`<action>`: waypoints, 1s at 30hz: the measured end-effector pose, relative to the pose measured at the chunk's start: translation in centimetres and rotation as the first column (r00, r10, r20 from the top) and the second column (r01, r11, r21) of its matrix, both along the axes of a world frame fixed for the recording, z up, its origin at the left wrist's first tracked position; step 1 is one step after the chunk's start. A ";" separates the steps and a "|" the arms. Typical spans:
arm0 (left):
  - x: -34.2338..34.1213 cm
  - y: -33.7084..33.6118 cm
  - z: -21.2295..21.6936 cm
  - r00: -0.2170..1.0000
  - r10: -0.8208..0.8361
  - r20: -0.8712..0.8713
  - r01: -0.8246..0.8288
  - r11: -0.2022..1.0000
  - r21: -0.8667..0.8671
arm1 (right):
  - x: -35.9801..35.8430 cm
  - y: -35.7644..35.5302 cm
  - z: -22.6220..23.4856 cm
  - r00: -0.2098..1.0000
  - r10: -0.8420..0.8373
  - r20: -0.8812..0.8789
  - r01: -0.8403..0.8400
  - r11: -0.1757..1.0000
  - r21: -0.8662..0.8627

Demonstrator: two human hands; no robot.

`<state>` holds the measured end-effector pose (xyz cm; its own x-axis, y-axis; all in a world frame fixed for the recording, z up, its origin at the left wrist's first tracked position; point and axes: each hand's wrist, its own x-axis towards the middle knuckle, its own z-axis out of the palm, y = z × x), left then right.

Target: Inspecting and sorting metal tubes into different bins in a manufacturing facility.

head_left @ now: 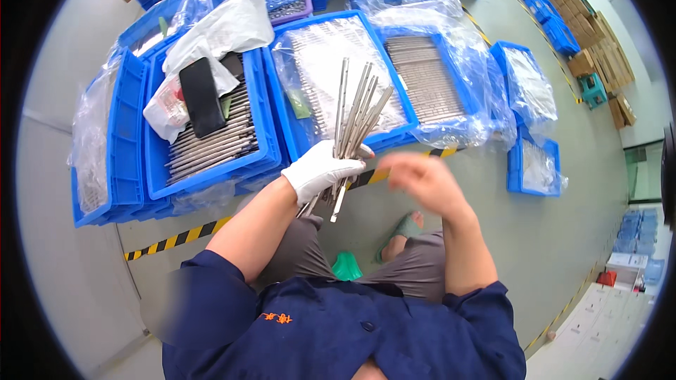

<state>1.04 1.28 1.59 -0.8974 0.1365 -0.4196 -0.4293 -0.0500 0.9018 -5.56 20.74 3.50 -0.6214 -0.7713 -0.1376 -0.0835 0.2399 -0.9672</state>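
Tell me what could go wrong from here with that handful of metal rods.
The metal rods fan out unevenly from the gloved left hand, so some might slip loose. A fallen one could strike the foot in the open slipper below. The right hand looks bare, so a rough rod end, if there is one, might scratch it.

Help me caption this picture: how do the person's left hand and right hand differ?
The left hand wears a white glove; the right hand is bare. The left hand grips a bundle of metal rods; the right hand is blurred, with no held thing visible. Both forearms are bare.
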 end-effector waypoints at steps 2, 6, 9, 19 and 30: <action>-0.2 0.8 0.1 0.997 -0.068 -0.041 0.068 0.998 -0.005 | -1.9 0.4 -1.0 0.933 -0.359 -0.031 0.353 0.928 -0.123; -0.2 1.3 -0.5 0.986 -0.165 -0.035 0.162 0.984 -0.067 | -3.1 -0.8 -1.4 0.861 -0.502 0.077 0.503 0.820 -0.273; -0.3 1.7 -0.6 0.986 -0.167 0.001 0.167 0.986 -0.008 | -3.5 -0.6 -1.1 0.885 -0.424 0.194 0.466 0.795 -0.389; 0.9 2.4 -0.9 0.996 -0.085 -0.006 0.085 0.996 0.006 | -0.9 -1.4 -2.5 0.485 -0.508 -0.712 0.367 0.857 -0.362; 0.5 1.9 -1.8 0.974 -0.225 -0.028 0.223 0.972 -0.068 | -4.3 3.0 -0.2 0.905 -0.106 0.412 0.229 0.937 -0.262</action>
